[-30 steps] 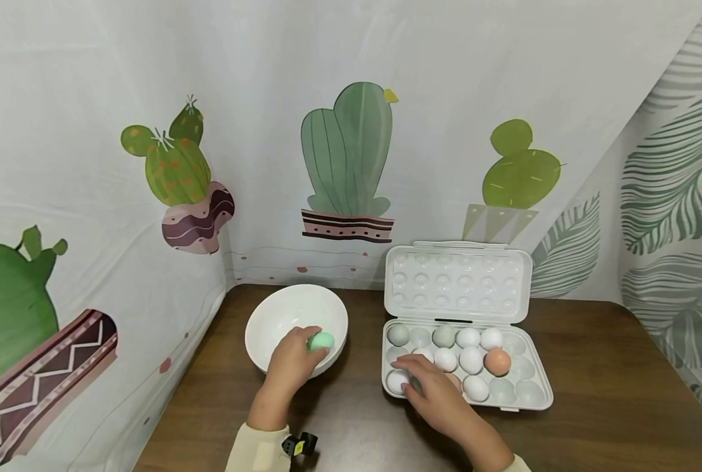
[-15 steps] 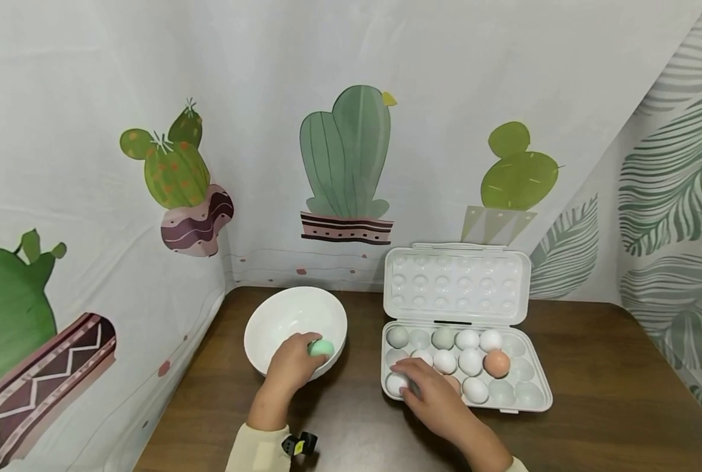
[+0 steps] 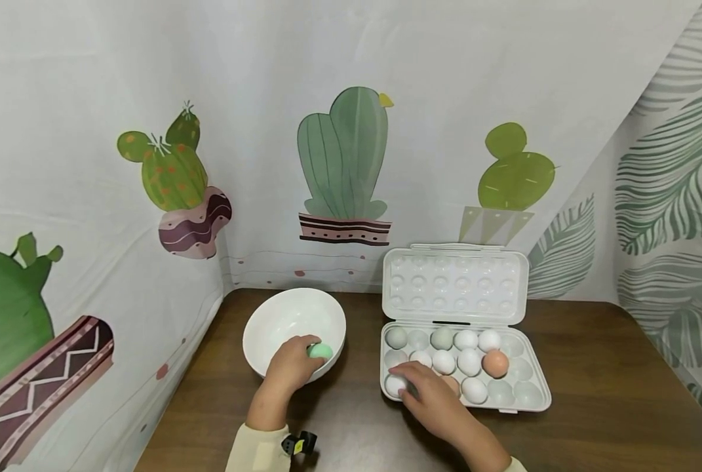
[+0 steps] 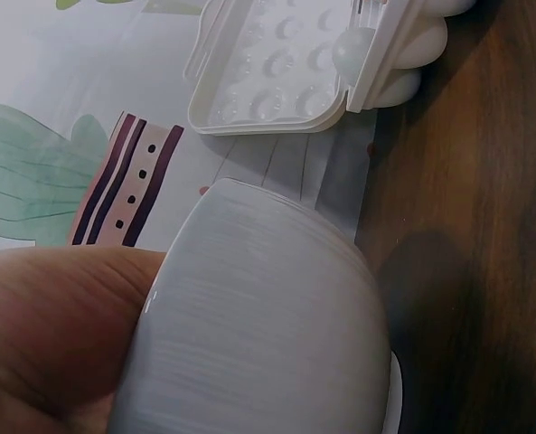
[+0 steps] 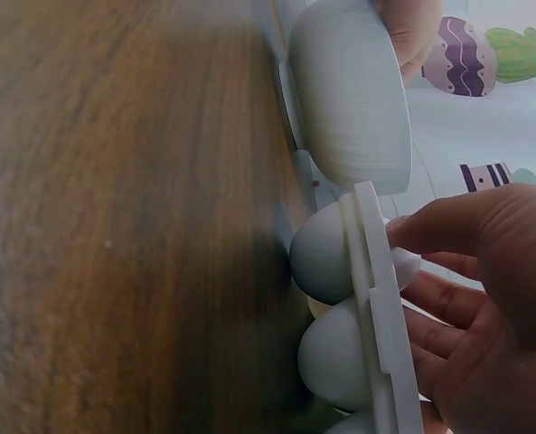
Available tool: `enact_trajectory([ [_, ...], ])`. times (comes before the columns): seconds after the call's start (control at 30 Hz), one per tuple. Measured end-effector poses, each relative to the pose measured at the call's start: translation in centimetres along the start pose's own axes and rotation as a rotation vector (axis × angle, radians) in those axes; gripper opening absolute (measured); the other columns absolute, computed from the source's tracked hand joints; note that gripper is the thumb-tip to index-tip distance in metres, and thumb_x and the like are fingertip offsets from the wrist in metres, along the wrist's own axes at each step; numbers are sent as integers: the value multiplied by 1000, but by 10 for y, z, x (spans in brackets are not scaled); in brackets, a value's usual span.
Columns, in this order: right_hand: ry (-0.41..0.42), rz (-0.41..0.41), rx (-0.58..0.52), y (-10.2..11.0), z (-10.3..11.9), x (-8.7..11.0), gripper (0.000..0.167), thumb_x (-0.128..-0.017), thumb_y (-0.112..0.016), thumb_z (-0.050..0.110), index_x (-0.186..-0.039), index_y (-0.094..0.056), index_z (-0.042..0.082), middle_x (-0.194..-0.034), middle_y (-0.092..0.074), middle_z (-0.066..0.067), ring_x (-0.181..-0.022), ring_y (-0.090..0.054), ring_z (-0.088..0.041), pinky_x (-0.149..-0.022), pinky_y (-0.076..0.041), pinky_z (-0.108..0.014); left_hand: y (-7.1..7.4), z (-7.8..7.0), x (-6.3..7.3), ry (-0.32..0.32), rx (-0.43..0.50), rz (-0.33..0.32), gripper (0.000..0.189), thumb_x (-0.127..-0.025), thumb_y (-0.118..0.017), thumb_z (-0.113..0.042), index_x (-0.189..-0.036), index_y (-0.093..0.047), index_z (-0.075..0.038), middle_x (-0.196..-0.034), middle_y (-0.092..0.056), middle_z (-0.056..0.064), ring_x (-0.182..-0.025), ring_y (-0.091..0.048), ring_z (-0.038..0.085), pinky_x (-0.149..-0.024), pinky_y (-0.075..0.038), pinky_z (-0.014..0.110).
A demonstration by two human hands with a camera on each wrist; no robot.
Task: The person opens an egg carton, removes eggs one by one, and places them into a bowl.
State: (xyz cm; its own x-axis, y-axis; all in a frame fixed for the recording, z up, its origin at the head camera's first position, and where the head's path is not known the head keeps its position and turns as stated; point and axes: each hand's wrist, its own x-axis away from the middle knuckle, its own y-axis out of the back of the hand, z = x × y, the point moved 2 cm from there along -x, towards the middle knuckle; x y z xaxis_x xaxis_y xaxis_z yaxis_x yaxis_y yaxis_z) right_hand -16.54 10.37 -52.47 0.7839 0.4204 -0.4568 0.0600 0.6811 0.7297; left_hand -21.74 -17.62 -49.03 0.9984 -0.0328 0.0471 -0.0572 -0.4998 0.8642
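Observation:
My left hand (image 3: 292,364) reaches over the near rim of a white bowl (image 3: 274,314) and holds a light green egg (image 3: 320,351) inside it, near the right wall. In the left wrist view the bowl's outer wall (image 4: 258,307) hides that egg. My right hand (image 3: 433,396) is over the front left corner of an open white egg carton (image 3: 536,405). Its thumb and fingers curl about a white egg (image 3: 394,385) in the corner cup. The right wrist view shows the thumb at the carton's edge, beside that egg (image 5: 405,264).
Several white, grey-green and brown eggs fill other cups, among them a brown egg (image 3: 495,363). The carton's lid (image 3: 455,282) stands up at the back against a cactus-print cloth (image 3: 433,164). Bowl and carton stand on a brown wooden table (image 3: 604,380).
My left hand has lowered the green egg slightly in the bowl. My right hand stays at the corner egg. The view has shifted a little.

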Motion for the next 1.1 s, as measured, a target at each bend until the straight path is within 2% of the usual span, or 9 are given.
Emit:
enact_trajectory([
  [0.4, 5, 6, 9, 0, 1, 0, 35, -86, -73, 2, -120, -69, 9, -117, -68, -1, -110, -66, -20, -95, -53, -39, 2, 0, 0, 30, 4, -8, 44, -80, -76, -20, -121, -70, -6, -120, -71, 17, -106, -67, 31, -92, -52, 48],
  [0.63, -14, 16, 17, 0, 2, 0, 34, -87, -73, 4, -120, -69, 10, -117, -69, -1, -110, -66, -20, -95, -53, -39, 2, 0, 1, 44, 19, -11, 45, -79, -75, -20, -122, -69, -5, -118, -72, 16, -101, -67, 29, -90, -52, 47],
  [0.87, -57, 33, 13, 2, 2, -1, 34, -87, -74, 5, -120, -70, 11, -117, -69, 0, -110, -66, -19, -96, -53, -38, 1, 1, 1, 69, 7, -6, 50, -82, -74, -24, -127, -66, -4, -123, -70, 18, -108, -66, 32, -95, -51, 49],
  [0.97, -80, 36, 32, 3, 3, -2, 34, -88, -74, 7, -121, -70, 14, -117, -69, 4, -110, -67, -18, -93, -53, -37, 1, 1, 1, 73, 4, -3, 52, -82, -74, -25, -129, -65, -4, -124, -69, 19, -110, -66, 34, -96, -50, 49],
  [1.1, -110, 26, 81, 5, 4, -3, 34, -88, -74, 12, -121, -70, 20, -117, -69, 10, -110, -67, -14, -83, -54, -34, 0, 1, 0, 68, 3, -7, 53, -84, -74, -26, -130, -64, -3, -125, -68, 21, -110, -65, 35, -96, -51, 50],
])
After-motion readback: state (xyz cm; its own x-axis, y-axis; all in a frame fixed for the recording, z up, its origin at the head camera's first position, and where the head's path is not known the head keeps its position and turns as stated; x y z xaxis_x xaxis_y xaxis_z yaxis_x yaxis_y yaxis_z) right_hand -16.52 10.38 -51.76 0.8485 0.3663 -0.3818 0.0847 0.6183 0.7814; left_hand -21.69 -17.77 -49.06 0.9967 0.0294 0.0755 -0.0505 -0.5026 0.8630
